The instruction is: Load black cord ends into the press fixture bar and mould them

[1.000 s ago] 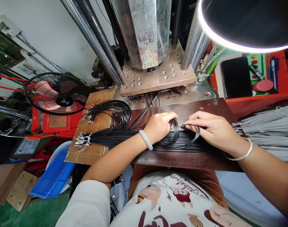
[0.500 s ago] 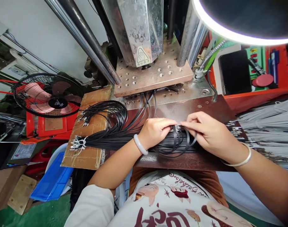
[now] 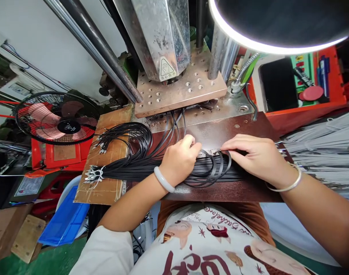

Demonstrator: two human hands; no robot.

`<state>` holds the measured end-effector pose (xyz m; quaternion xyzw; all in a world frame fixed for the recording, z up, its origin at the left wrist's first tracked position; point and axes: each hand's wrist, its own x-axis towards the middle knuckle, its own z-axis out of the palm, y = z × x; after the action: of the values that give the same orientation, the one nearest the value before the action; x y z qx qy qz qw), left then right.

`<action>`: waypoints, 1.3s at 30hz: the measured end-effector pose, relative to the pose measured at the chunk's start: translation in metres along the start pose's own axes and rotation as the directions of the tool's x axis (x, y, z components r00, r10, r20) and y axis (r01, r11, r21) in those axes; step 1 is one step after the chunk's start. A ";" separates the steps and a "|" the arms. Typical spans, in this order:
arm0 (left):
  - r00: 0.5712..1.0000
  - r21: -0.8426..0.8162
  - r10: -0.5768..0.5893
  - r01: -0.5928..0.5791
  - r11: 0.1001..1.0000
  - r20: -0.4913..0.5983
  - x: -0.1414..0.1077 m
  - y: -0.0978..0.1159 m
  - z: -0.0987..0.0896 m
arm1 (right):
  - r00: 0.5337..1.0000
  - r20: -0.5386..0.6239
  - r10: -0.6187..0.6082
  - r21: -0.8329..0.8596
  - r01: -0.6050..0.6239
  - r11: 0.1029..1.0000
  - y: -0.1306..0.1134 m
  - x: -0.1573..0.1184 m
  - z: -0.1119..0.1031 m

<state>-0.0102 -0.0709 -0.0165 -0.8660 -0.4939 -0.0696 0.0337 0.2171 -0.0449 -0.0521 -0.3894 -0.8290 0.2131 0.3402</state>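
Observation:
A row of small metal ends (image 3: 211, 151) shows between my hands, with black flat cords (image 3: 218, 168) looping from it toward me. My right hand (image 3: 250, 154) pinches one cord close to its metal end, thumb against forefinger. At the left of the row, my left hand (image 3: 180, 158) is closed, its fingers curled; what lies inside them is hidden. Beneath both hands a bundle of straight black cords (image 3: 140, 172) runs left across the brown work plate (image 3: 191, 194). Its tips are bound with a white tie (image 3: 98, 173).
Beyond my hands stands a press with a drilled metal plate (image 3: 181, 97) and a hand-warning label (image 3: 166, 69). Coiled black cords (image 3: 137, 133) rest on cardboard (image 3: 105, 191). A fan (image 3: 68, 126) is left; a ring lamp (image 3: 266, 47), red tray (image 3: 303, 110) and grey cord bundles (image 3: 331, 141) are right.
My left hand has drawn back left from the metal ends and its fingers have curled in. My right hand stays at the row's right end. The view has shifted slightly.

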 end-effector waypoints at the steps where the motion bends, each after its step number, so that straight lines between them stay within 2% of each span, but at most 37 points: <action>1: 1.000 -0.024 -0.006 0.006 1.000 -0.005 0.000 -0.001 -0.002 | 1.000 0.009 -0.013 -0.008 0.013 1.000 0.000 0.000 0.001; 6: 0.997 0.007 0.010 -0.009 1.000 -0.076 0.001 -0.009 -0.005 | 1.000 0.023 -0.013 -0.002 0.013 1.000 -0.002 0.003 0.002; 9: 0.978 -0.207 -0.033 -0.010 0.978 -0.205 0.002 -0.015 -0.002 | 1.000 0.030 0.009 0.000 -0.010 1.000 -0.003 0.004 0.002; 11: 0.961 -0.422 -0.096 -0.023 0.906 -0.259 0.003 -0.018 0.002 | 1.000 0.021 0.005 -0.027 -0.004 1.000 -0.003 0.004 0.002; 14: 0.964 -0.628 -0.135 -0.039 0.778 -0.227 0.003 -0.020 0.010 | 1.000 0.016 -0.023 -0.093 0.025 0.995 -0.003 0.002 0.004; 16: 0.968 -0.656 -0.126 -0.049 0.754 -0.217 0.002 -0.020 0.016 | 0.998 0.047 -0.047 -0.118 0.052 0.992 -0.002 0.000 0.002; 19: 0.955 -0.703 -0.149 -0.079 0.707 -0.258 0.002 -0.020 0.022 | 0.993 0.111 -0.044 -0.067 0.052 0.996 -0.001 0.005 -0.005; 23: 0.932 -0.833 -0.163 -0.200 0.515 -0.325 0.009 -0.017 0.027 | 0.995 0.080 0.058 0.024 -0.060 0.998 -0.008 0.030 -0.014; 26: 0.934 -0.858 -0.132 -0.240 0.455 -0.331 0.014 -0.012 0.029 | 0.968 0.249 0.040 0.165 -0.083 0.983 -0.024 0.054 -0.010; 27: 0.936 -0.853 -0.121 -0.242 0.463 -0.331 0.014 -0.010 0.029 | 0.953 0.303 0.015 0.192 -0.077 0.978 -0.029 0.060 -0.007; 29: 0.937 -0.814 -0.093 -0.241 0.529 -0.338 0.012 -0.008 0.027 | 0.943 0.332 -0.012 0.156 -0.042 0.987 -0.036 0.067 -0.002; 32: 0.938 -0.646 -0.089 -0.160 0.746 -0.334 0.003 -0.009 0.023 | 0.959 0.283 -0.002 -0.033 0.012 0.999 -0.035 0.066 0.005; 34: 0.948 -0.528 -0.092 -0.088 0.845 -0.306 -0.004 -0.014 0.020 | 0.959 0.282 0.030 -0.090 -0.004 0.996 -0.031 0.061 0.007; 36: 0.952 -0.505 -0.089 -0.074 0.860 -0.291 -0.008 -0.021 0.020 | 0.947 0.318 0.044 -0.051 -0.029 0.998 -0.027 0.055 0.011; 39: 0.959 -0.572 -0.085 -0.089 0.815 -0.270 -0.009 -0.032 0.024 | 0.945 0.326 0.010 -0.047 0.005 0.999 -0.026 0.047 0.017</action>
<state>-0.0405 -0.0594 -0.0421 -0.8166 -0.4382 -0.3396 -0.1609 0.1696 -0.0252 -0.0292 -0.3578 -0.8781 0.2554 0.1890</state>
